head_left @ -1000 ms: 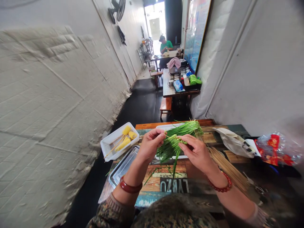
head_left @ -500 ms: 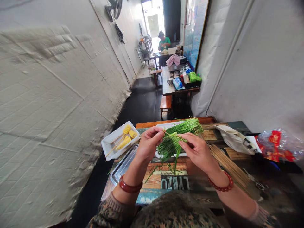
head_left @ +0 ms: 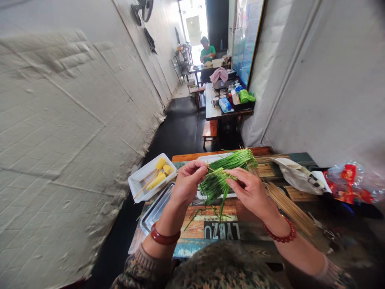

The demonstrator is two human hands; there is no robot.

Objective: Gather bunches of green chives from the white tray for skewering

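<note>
Your camouflage sleeves [head_left: 135,267] come in low from both sides, and your forearms slant up and inward over the bench [head_left: 252,218]. A smooth red-brown bangle [head_left: 165,237] circles your left wrist; red beads [head_left: 279,235] circle your right.

Your left hand [head_left: 190,176] has its thumb and index finger pinched together at the tip of a thin stick [head_left: 211,168], the other fingers curled in. Your right hand [head_left: 248,186] reaches across from the other side, palm down, its grip closed by thumb and fingertips on the right end of the skewered greens [head_left: 213,188].

Those greens are held up between your two hands, above the near part of a white tray [head_left: 207,157]. Their pale cut ends line up along the stick in a tight row, while the long dark blades hang toward you, a few trailing lower than the rest. Scraps of green [head_left: 207,210] lie on the planks beneath.

Left of the tray sit a clear plastic lid [head_left: 158,208] and a white tub [head_left: 136,186] with corn on sticks [head_left: 157,181]. To the right lie a sheaf of bare skewers [head_left: 290,208] and scissors [head_left: 323,228]. Behind your hands, a second pile of greens [head_left: 231,158] rests on the tray. Farther off stand an orange stool [head_left: 210,128], another table [head_left: 209,106] and, near the bright doorway, a seated person in green [head_left: 208,52].
</note>
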